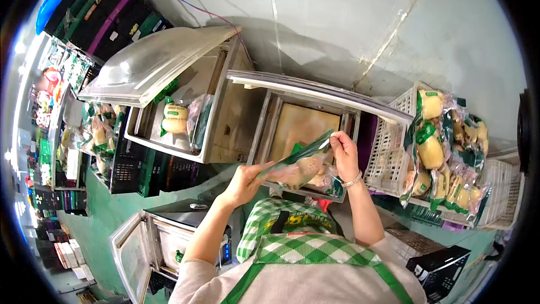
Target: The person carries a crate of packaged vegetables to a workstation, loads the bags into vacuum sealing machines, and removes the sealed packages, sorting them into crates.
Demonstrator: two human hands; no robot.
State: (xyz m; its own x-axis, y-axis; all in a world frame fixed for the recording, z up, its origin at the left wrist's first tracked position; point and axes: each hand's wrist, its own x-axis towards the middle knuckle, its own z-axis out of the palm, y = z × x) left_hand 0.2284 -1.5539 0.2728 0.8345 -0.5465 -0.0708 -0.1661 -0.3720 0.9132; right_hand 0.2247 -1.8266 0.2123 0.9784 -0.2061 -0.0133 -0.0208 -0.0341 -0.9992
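Two-handed grip on the plastic pouch (301,164), white crate (388,152) beside the machine (267,135).

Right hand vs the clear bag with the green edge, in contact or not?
Touching. The head view shows the right hand gripping the bag at its upper corner, thumb and fingers on the film.

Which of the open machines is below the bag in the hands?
The machine beside the white basket; the held bag covers part of only this one.
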